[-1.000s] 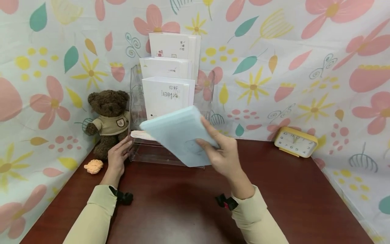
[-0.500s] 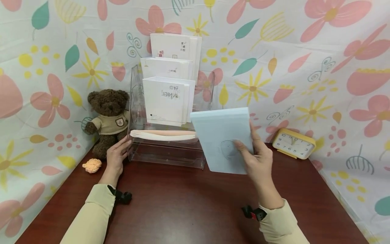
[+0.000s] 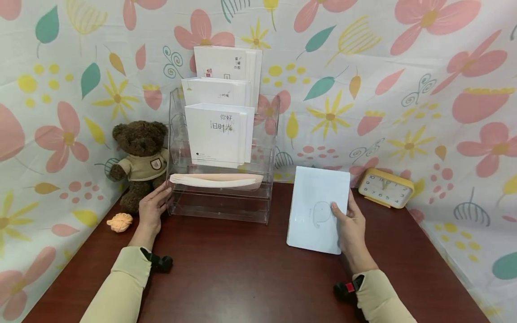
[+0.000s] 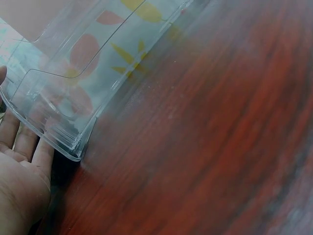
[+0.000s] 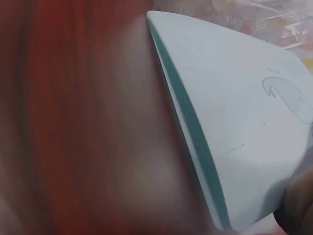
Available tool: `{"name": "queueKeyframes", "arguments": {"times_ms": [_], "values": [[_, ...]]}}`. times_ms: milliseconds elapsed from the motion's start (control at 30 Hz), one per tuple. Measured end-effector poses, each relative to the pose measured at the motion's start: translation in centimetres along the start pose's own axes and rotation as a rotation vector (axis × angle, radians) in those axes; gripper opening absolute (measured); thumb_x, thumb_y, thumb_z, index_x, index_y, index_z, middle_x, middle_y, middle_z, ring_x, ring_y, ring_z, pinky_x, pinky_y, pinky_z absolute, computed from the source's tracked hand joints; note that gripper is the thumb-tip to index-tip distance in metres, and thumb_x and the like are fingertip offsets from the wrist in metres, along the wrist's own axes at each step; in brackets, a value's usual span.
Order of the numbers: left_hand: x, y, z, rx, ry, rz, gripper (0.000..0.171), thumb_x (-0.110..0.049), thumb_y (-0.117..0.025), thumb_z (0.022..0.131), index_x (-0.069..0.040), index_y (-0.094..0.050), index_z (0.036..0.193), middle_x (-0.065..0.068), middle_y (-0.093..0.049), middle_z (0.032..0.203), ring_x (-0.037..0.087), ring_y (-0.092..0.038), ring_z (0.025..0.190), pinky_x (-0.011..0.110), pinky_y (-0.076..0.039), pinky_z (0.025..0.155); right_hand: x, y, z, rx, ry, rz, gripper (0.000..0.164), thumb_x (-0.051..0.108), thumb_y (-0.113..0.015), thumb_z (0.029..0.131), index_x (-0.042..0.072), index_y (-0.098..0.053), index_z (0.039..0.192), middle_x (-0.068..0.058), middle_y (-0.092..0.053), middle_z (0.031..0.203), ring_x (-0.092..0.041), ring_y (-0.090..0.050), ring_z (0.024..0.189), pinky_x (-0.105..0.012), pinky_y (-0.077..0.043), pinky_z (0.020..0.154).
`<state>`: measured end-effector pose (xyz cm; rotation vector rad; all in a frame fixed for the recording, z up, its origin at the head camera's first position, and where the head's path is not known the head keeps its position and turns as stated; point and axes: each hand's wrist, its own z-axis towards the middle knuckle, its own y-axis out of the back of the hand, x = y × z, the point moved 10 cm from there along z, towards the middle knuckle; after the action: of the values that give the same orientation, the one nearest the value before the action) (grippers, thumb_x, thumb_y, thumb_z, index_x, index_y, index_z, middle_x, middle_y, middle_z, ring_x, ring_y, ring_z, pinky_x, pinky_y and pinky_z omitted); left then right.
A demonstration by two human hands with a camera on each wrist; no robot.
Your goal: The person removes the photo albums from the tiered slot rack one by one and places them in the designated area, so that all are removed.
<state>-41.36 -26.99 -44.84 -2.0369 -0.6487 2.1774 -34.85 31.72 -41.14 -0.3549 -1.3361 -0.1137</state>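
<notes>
- I see the pale blue notebook (image 3: 304,202) right of the clear rack (image 3: 218,211), its line drawing toward the head camera; I can't tell whether its lower edge touches the worktop (image 3: 242,273).
- The right hand (image 3: 354,231) pinches its right edge, thumb on the cover, the other fingers behind.
- Half a second ago my head view had it overlapping the rack's right end; now there's a gap between them, so I judge it free of the rack.
- The left hand (image 3: 151,208) has kept its fingers along the rack's left side; I can't tell whether the thumb closes on the panel.
- Three white books (image 3: 214,143) stand stepped in the rack, a peach-and-white bundle (image 3: 216,181) lying below them.
- Farther out, I have a teddy bear (image 3: 141,168) left and a yellow clock (image 3: 387,187) right.
</notes>
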Motion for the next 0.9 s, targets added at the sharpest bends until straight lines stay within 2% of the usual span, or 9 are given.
{"name": "queueKeyframes", "arguments": {"times_ms": [100,167,267,333,467,567,800,900], "values": [[0.0,0.0,0.0,0.000,0.000,0.020,0.043,-0.019,-0.075,0.093,-0.018,-0.066,0.136,-0.016,-0.072,0.114,0.005,-0.067,0.110,0.025,-0.050,0.090,-1.5,0.1,0.5,-0.005,0.005,0.006,0.075,0.016,-0.070,0.096,0.038,-0.032,0.157,0.011,-0.030,0.163,-0.009,-0.035,0.144,-0.015,-0.043,0.098],[-0.1,-0.1,0.0,-0.005,0.001,0.032,0.045,-0.021,-0.075,0.093,-0.017,-0.064,0.137,-0.017,-0.072,0.115,0.005,-0.066,0.109,0.025,-0.049,0.090,-2.1,0.0,0.6,0.006,0.019,-0.010,0.076,0.016,-0.069,0.097,0.039,-0.030,0.157,0.011,-0.026,0.164,-0.010,-0.032,0.146,-0.014,-0.040,0.100],[-0.1,0.0,-0.1,-0.010,0.012,0.035,0.047,-0.021,-0.075,0.093,-0.017,-0.063,0.138,-0.017,-0.072,0.114,0.004,-0.066,0.108,0.025,-0.048,0.091,-3.0,-0.3,0.4,0.043,0.008,-0.038,0.077,0.011,-0.066,0.098,0.041,-0.027,0.158,0.007,-0.028,0.164,-0.009,-0.041,0.139,-0.015,-0.044,0.096],[0.0,0.0,-0.2,-0.007,0.024,0.030,0.047,-0.021,-0.075,0.093,-0.016,-0.062,0.139,-0.018,-0.072,0.113,0.004,-0.066,0.109,0.026,-0.048,0.092,-3.4,-0.4,0.4,0.071,-0.005,-0.047,0.078,0.006,-0.063,0.099,0.040,-0.026,0.159,0.000,-0.035,0.161,-0.008,-0.051,0.130,-0.016,-0.048,0.091],[-0.1,-0.1,-0.3,0.002,0.023,0.014,0.046,-0.019,-0.075,0.094,-0.015,-0.063,0.138,-0.017,-0.073,0.111,0.005,-0.067,0.109,0.026,-0.049,0.091,-4.0,-0.6,0.8,0.103,-0.011,-0.079,0.078,0.000,-0.061,0.099,0.037,-0.028,0.159,-0.010,-0.056,0.145,-0.009,-0.066,0.106,-0.021,-0.054,0.080],[-0.3,0.0,-0.3,-0.005,0.004,0.016,0.043,-0.019,-0.075,0.094,-0.016,-0.065,0.136,-0.017,-0.073,0.111,0.005,-0.067,0.108,0.025,-0.051,0.088,-4.5,-1.0,1.6,0.116,-0.028,-0.119,0.077,0.005,-0.065,0.098,0.038,-0.030,0.158,-0.013,-0.063,0.134,-0.010,-0.070,0.096,-0.023,-0.056,0.076],[-0.1,0.1,-0.2,-0.011,0.015,0.032,0.044,-0.021,-0.076,0.093,-0.019,-0.066,0.135,-0.017,-0.072,0.114,0.004,-0.067,0.107,0.024,-0.051,0.089,-5.8,-1.6,2.7,0.128,-0.095,-0.195,0.077,0.007,-0.064,0.099,0.042,-0.027,0.158,-0.015,-0.046,0.153,-0.008,-0.067,0.098,-0.022,-0.054,0.076],[0.1,0.0,-0.2,-0.015,0.019,0.044,0.046,-0.022,-0.075,0.093,-0.018,-0.064,0.137,-0.017,-0.072,0.115,0.003,-0.066,0.106,0.025,-0.049,0.089,-6.1,-1.5,2.8,0.126,-0.106,-0.228,0.077,0.008,-0.062,0.100,0.043,-0.026,0.158,-0.014,-0.045,0.154,-0.007,-0.066,0.099,-0.021,-0.053,0.076]]}}
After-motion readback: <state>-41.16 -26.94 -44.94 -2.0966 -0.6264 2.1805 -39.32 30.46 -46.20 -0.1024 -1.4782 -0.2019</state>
